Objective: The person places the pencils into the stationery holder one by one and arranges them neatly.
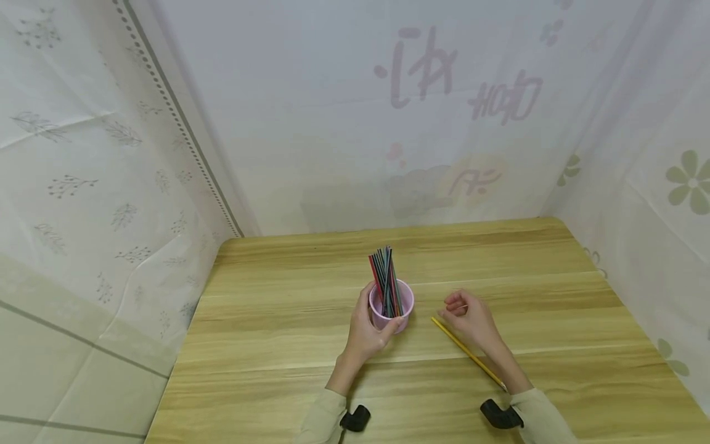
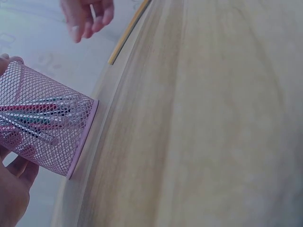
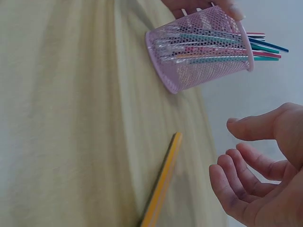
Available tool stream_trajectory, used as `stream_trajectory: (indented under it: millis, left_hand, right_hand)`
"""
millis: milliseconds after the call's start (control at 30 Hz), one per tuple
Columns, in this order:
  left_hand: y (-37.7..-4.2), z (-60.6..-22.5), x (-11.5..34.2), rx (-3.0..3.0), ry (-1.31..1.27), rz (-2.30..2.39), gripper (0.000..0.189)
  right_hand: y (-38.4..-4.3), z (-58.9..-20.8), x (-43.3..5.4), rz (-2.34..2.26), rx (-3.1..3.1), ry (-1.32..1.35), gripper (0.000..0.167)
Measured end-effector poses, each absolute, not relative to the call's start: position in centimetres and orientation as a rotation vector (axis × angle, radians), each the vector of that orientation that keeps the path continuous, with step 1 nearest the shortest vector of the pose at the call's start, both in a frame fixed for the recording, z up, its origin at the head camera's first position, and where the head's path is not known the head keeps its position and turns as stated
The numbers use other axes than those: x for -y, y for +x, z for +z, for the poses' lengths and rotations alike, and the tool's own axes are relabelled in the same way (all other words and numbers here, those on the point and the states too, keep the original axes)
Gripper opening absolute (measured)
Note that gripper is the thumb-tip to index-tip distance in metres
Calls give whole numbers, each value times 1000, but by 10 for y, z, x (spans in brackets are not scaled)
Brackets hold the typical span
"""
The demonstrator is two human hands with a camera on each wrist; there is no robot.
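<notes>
A pink mesh pencil cup [image 1: 407, 300] stands upright in the middle of the head view, its base on or close to the tabletop. Several thin pencils [image 1: 385, 277] in red, green, blue and dark colours lean inside it and stick out over the rim. My left hand [image 1: 366, 333] grips the cup around its side, thumb toward the front. To the right of the cup, a yellow pencil [image 1: 468, 351] lies slantwise on the table. Just above that pencil hovers my right hand [image 3: 265, 165], its fingers loosely bent with nothing between them and the thumb apart.
The wood-grain table [image 1: 277, 345] spreads around both hands, with its far edge against a pale printed cloth [image 1: 333, 123]. More patterned cloth hangs at the left and right sides. A black curved piece sits at each wrist, by the light sleeves [image 1: 322, 416].
</notes>
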State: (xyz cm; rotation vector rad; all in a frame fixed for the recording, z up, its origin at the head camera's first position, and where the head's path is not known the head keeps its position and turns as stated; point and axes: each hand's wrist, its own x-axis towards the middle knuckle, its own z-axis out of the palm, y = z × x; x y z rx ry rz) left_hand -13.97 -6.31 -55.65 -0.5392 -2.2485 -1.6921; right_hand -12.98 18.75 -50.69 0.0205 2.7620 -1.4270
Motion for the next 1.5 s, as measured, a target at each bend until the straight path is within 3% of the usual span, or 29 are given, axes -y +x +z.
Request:
stream_trajectory:
  millis: [467, 967, 1500]
  left_hand:
    - [-139, -557, 63, 2222, -543, -1708, 89]
    - [-140, -557, 63, 2236, -543, -1702, 89]
    - [-139, -556, 62, 2239, -534, -1721, 89]
  right_hand:
    - [-106, -526, -196, -1236, -2758, 13, 31]
    - [-106, -524, -189, -1051, -2843, -130, 14]
    - [-139, -461, -178, -1296, -2942, -318, 15]
